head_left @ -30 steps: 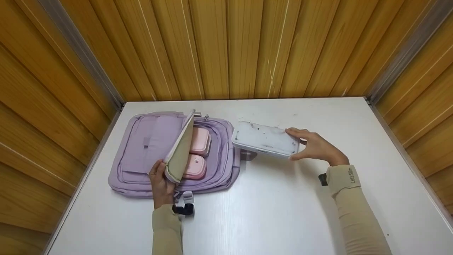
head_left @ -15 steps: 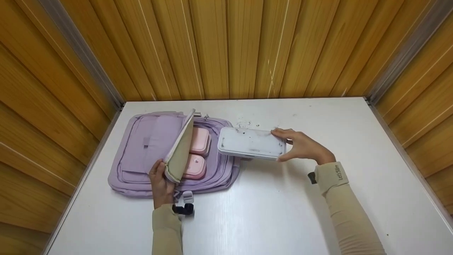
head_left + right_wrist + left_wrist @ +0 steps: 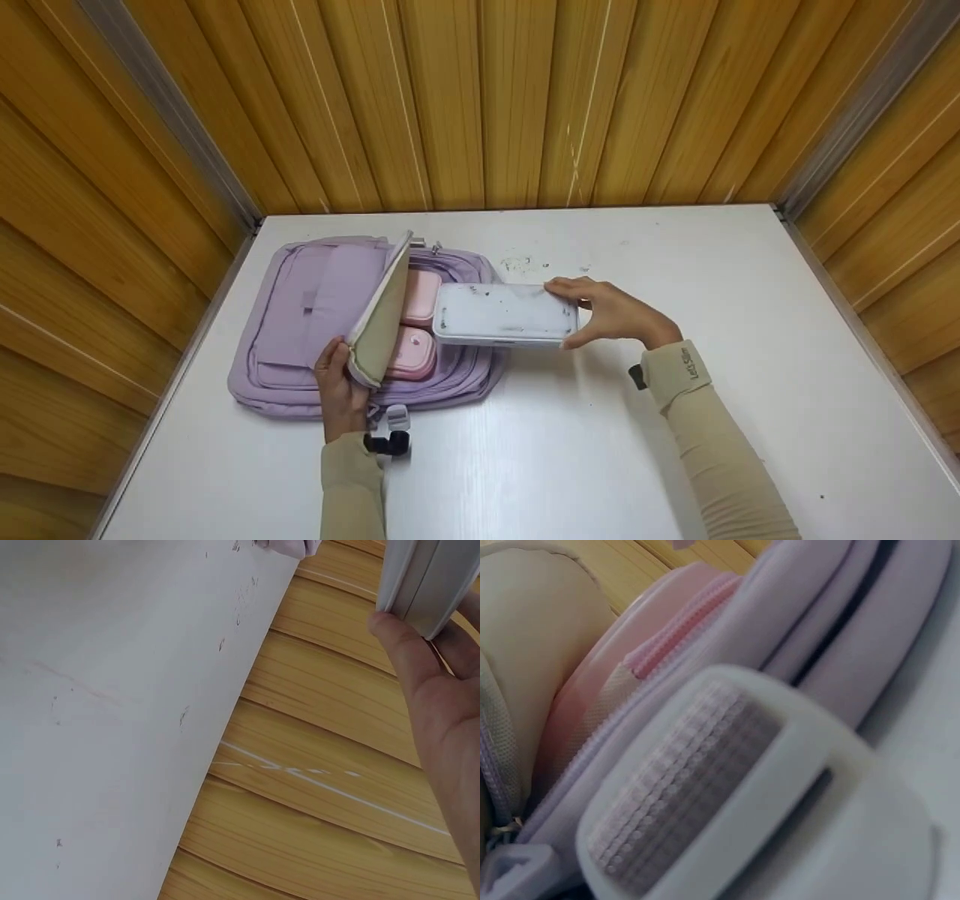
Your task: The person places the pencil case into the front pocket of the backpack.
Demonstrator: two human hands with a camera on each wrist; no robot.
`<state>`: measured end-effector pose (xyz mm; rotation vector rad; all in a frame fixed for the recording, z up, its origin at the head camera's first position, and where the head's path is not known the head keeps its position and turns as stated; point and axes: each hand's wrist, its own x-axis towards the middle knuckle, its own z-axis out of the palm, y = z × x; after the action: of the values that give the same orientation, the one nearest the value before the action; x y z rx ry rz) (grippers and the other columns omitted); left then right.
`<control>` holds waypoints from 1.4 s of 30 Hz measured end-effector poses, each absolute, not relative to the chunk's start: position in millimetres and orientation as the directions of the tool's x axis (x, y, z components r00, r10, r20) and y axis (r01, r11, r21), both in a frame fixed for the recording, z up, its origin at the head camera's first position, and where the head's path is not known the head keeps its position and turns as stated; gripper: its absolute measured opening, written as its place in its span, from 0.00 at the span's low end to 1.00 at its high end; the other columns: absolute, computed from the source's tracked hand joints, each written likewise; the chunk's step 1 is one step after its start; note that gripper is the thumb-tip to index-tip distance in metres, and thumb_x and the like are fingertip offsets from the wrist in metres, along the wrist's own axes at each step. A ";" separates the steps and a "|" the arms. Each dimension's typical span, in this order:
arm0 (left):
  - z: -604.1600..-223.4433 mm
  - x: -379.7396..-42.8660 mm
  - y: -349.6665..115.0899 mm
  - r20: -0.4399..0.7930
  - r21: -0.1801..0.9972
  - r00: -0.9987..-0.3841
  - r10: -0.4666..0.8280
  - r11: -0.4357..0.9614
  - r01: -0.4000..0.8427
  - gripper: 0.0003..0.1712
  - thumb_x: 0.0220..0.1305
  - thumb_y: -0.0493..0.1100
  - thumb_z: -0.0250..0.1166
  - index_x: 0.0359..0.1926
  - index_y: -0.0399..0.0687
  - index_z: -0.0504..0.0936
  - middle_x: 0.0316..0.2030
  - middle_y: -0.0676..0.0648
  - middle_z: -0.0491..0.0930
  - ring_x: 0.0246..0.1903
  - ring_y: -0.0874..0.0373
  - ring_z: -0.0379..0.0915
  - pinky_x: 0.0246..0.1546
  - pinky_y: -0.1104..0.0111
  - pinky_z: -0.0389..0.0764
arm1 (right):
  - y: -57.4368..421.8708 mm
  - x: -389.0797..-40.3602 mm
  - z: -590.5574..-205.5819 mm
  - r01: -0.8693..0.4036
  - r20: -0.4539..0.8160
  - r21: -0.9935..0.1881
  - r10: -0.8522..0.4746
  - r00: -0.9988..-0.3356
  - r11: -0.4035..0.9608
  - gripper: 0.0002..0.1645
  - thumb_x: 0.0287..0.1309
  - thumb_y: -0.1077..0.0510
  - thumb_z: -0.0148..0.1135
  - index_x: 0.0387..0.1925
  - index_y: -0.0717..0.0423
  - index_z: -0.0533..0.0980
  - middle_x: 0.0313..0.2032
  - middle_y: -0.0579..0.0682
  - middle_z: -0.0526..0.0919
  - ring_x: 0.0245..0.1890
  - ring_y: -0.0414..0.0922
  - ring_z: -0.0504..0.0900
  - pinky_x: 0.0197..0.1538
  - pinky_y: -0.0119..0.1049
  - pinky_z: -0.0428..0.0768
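Observation:
A lilac backpack (image 3: 289, 322) lies on the white table (image 3: 495, 465), its front flap (image 3: 382, 330) raised. My left hand (image 3: 341, 394) pinches the flap's near corner between thumb and fingers. Two small pink cases (image 3: 421, 296) sit inside the pocket; the nearer pink case (image 3: 412, 352) shows a zip in the left wrist view. My right hand (image 3: 619, 315) grips the right end of a flat white rectangular case (image 3: 499, 311), thumb on the near side. That case is held above the backpack's right side, its left end beside the pink cases. The right wrist view shows only its end (image 3: 427, 585).
A pale strap buckle (image 3: 397, 416) lies by the left wrist, large in the left wrist view (image 3: 735, 787). Dark specks mark the table behind the white case. Wood-look panels (image 3: 517, 105) enclose the back and sides.
My right hand has carried the white case leftward and slightly nearer, from beside the backpack to over its open pocket. The left hand keeps holding the flap in the same place.

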<state>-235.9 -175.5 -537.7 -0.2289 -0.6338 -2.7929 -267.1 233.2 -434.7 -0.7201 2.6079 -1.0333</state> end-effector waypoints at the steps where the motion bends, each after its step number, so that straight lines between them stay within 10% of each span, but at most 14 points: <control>1: -537.6 -235.8 -175.8 0.212 0.402 -0.952 -0.219 -0.869 0.289 0.05 0.54 0.30 0.68 0.33 0.40 0.87 0.30 0.45 0.85 0.32 0.55 0.83 0.35 0.68 0.84 | 230.8 -267.4 -435.0 -0.357 -0.045 -0.695 -0.533 -0.845 0.624 0.57 0.36 0.51 0.80 0.70 0.50 0.62 0.71 0.54 0.60 0.74 0.57 0.51 0.74 0.55 0.47; 42: -523.1 -237.7 -174.6 0.217 0.428 -0.951 -0.219 -0.855 0.294 0.05 0.55 0.29 0.68 0.33 0.39 0.87 0.30 0.45 0.84 0.30 0.56 0.82 0.34 0.69 0.83 | 175.3 -269.9 -462.1 -0.461 -0.042 -0.675 -0.653 -0.756 0.577 0.58 0.34 0.48 0.80 0.68 0.56 0.63 0.70 0.54 0.64 0.72 0.56 0.57 0.73 0.51 0.55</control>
<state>-237.7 -174.6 -523.1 -0.2340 -0.6789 -2.7824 -269.9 175.3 -462.1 -0.9160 2.5241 -0.9580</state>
